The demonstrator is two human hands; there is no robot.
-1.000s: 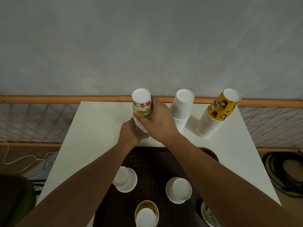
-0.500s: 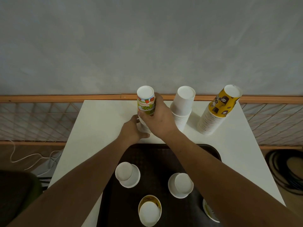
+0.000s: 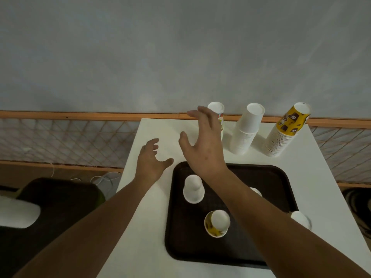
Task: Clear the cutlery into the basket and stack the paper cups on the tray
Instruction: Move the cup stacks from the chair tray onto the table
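Left hand: the left hand [image 3: 149, 160] hovered over the table [image 3: 329, 189] beside the tray's far left corner, fingers spread wide, holding nothing.
Right hand: the right hand [image 3: 204, 145] was raised above the tray's far edge, fingers splayed wide and empty, just in front of the printed stack.
Tray: one dark brown tray [image 3: 269, 177] lay on the near half of the table, its near edge running under the right forearm.
Stacks of cups: three stood in a row along the far edge of the table, all upside down.
Printed stack: the colourful stack [image 3: 217, 110] stood leftmost, largely hidden behind the right hand's fingers.
White stack: the plain white stack [image 3: 246, 129] stood in the middle, leaning slightly.
Yellow stack: the stack topped by a yellow coffee-print cup [image 3: 287, 130] stood rightmost, leaning toward the right edge.
Single cups: four could be counted, all inverted.
On the tray: a white cup [image 3: 193, 189] near the left side, a yellow-printed cup [image 3: 217, 223] nearer the near edge, and a third cup [image 3: 256, 192] mostly hidden by the right forearm.
Off the tray: a white cup [image 3: 300, 219] sat at the tray's right edge; whether it rested on the rim or the table could not be told.
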